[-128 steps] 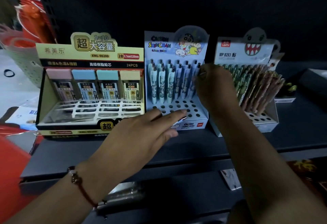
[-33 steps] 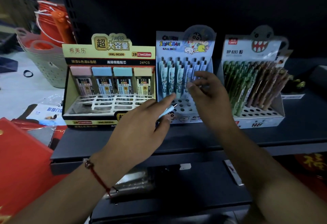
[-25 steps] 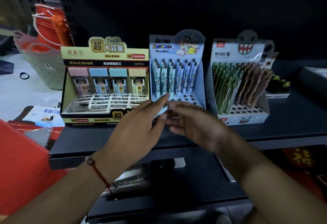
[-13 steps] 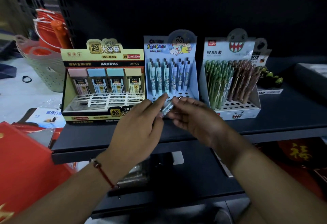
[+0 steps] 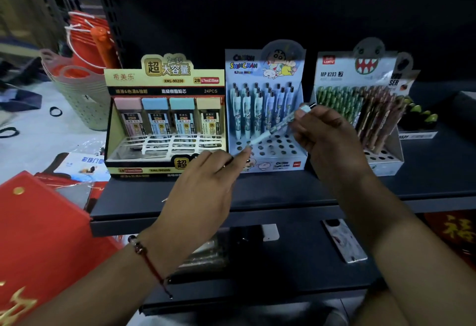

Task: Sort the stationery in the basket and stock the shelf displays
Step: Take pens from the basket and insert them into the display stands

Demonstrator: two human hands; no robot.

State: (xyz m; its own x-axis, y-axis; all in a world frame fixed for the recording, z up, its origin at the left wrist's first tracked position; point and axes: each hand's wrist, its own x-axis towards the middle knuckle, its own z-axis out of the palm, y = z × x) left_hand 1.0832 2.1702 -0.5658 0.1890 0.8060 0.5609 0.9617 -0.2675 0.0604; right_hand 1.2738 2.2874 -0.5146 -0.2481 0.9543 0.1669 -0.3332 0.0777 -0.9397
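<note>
Baskets (image 5: 77, 94) left — lead-refill box (image 5: 164, 119) beside pen display (image 5: 265, 73).

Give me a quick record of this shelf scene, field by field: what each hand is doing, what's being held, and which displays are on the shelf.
left hand: fingers pinch the lower tip of the pen
right hand: pinches the pen's upper end
pen: light blue, tilted, held over the blue display's holes
blue display: centre of shelf, pens in back rows, front holes empty
lead box: left of it, four pastel cases
green-brown pen display: right of it, mostly full
shelf: dark
</note>
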